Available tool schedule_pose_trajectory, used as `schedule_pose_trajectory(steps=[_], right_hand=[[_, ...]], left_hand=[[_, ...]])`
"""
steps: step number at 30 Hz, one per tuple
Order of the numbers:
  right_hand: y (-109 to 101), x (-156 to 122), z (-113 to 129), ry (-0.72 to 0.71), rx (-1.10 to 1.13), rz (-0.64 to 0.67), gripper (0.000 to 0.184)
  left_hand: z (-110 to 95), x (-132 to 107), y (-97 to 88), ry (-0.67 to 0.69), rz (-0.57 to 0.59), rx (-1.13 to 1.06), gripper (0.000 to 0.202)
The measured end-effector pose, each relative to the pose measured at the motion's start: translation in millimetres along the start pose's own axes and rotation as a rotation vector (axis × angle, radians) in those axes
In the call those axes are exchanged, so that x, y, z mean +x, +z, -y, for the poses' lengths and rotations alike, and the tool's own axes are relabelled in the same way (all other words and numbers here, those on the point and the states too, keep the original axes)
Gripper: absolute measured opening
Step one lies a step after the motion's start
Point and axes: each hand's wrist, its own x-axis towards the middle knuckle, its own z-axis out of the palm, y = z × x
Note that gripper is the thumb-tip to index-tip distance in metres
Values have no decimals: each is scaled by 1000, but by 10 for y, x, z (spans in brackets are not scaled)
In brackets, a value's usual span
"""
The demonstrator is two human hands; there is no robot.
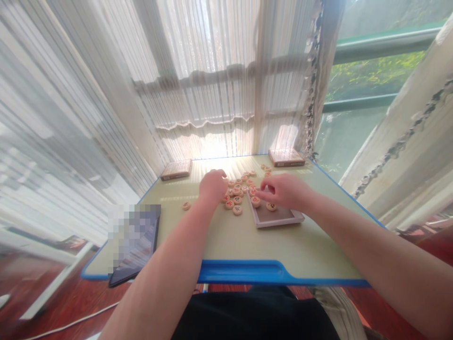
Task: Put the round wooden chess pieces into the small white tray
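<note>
Round wooden Chinese chess pieces (237, 210) with red or dark characters lie in a loose cluster mid-table. My left hand (213, 185) is at the cluster's left side, its fingers curled; anything in them is hidden. On the right, my right hand (288, 190) reaches over a shallow open box (279, 225). Its fingers are bent, with the tips closed at a red-marked piece (252, 192) by the box's left wall. Another red-marked piece (255, 202) and a dark-marked piece (271, 207) are at the box, below that hand.
A dark tablet (141, 250), partly pixelated, lies at the table's left edge. One flat box (176, 170) rests at the back left, another (286, 158) at the back right. A single piece (186, 206) lies apart on the left. Curtains hang behind the blue-edged table (230, 241).
</note>
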Motion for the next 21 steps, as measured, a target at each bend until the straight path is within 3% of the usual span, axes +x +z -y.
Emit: schedule_pose_trajectory(steps=[4,8,11,16,21], right_hand=[[51,79,-167,106,42,-120,36],[199,187,-429,162,7,-209,40],[266,229,-543,228,20,-155,46],[223,234,-530,368,47,-17,49],[198,262,-570,505,13,40,47]], left_hand=[[15,13,49,33,145,13,42],[26,22,81,64,178,-92,40],[84,67,134,28,155,-245,44],[258,185,253,-111,46,-465,42],[326,203,224,-187,-23,-519,34]])
